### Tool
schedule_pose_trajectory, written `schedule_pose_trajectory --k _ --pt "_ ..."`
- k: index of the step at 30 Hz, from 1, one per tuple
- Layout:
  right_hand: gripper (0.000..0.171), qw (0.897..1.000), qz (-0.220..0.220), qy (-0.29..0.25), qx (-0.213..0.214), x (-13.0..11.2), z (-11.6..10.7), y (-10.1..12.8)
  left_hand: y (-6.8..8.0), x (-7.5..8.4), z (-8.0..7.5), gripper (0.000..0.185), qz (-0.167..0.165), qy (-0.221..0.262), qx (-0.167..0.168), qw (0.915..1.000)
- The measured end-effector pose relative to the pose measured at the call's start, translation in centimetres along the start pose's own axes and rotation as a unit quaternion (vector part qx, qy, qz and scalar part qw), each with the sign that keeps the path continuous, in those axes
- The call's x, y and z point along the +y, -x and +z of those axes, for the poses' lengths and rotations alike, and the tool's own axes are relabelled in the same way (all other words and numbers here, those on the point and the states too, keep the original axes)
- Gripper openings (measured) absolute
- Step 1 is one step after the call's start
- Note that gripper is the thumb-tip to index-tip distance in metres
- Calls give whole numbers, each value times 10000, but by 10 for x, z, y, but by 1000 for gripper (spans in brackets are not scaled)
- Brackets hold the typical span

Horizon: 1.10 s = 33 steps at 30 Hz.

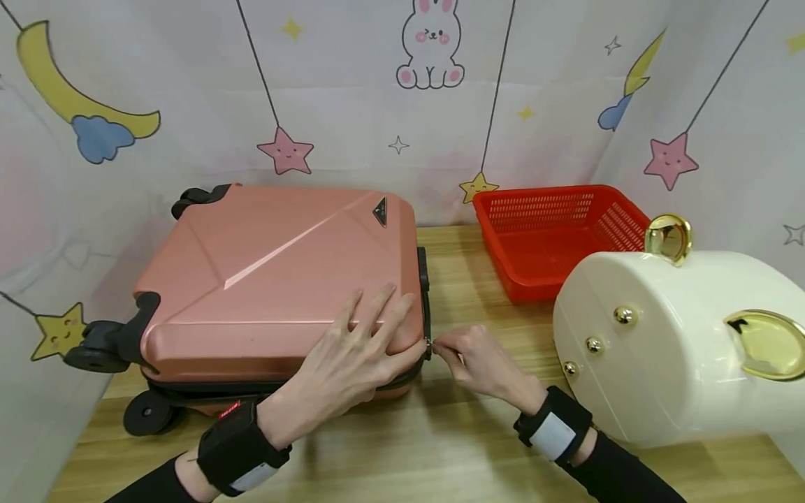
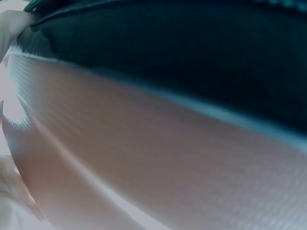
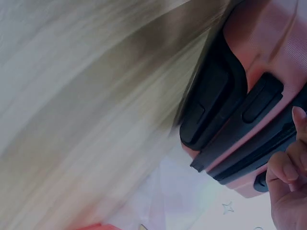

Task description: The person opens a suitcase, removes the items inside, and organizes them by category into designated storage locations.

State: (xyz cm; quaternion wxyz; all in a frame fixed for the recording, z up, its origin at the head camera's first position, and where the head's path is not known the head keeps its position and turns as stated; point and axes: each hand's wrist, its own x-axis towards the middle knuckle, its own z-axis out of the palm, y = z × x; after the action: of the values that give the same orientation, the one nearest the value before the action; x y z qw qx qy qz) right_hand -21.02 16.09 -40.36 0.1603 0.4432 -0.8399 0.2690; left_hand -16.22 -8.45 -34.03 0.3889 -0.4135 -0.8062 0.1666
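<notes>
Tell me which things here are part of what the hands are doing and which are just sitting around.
In use: pink suitcase; its zipper pull, pinched by the right hand; left hand resting flat on the lid.

Lying about: red basket; white case.

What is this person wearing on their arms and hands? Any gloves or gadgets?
No gloves: both hands are bare. The left hand and right hand each have a broad black strap around the wrist, the left wrist band and right wrist band, each with a pale grey rectangular patch. Behind the bands, black long sleeves cover both forearms. No rings or cables show.
</notes>
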Motion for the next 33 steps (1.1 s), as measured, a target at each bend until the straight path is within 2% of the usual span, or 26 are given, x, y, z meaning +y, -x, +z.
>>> schedule_pose_trajectory --k 3,6,9,14,16,20,24,26,29,33 --pt "20 9990 308 -325 -40 0 0 -2 1 0 -2 61 100 -40 13 9999" --pt "18 9979 427 -478 -76 2 -1 -3 2 0 -5 68 124 -32 -130 9998" --pt "12 9971 549 -518 -99 1 -3 -4 2 -1 -6 73 115 -48 -231 9997" --pt "7 9962 744 -416 -155 1 -4 -7 1 -3 -5 75 119 -108 -182 9997" --pt "6 9975 643 -234 -191 1 -4 -7 0 -3 -4 75 108 -124 -171 9997" --pt "6 9998 83 87 -169 -1 -1 -4 -1 -5 -3 68 15 -59 -209 9998" --pt "11 9982 -587 25 103 -9 4 6 -2 -5 -2 70 -96 131 -281 9995" --pt "13 9961 -847 -92 221 -18 7 11 -2 -5 -1 77 -123 175 -322 9993" --pt "14 9945 -959 -229 367 -32 13 13 -2 -6 -2 94 -124 153 -398 9990" --pt "13 9959 -734 -268 456 -47 20 12 -1 -7 -2 114 -149 78 -535 9984"
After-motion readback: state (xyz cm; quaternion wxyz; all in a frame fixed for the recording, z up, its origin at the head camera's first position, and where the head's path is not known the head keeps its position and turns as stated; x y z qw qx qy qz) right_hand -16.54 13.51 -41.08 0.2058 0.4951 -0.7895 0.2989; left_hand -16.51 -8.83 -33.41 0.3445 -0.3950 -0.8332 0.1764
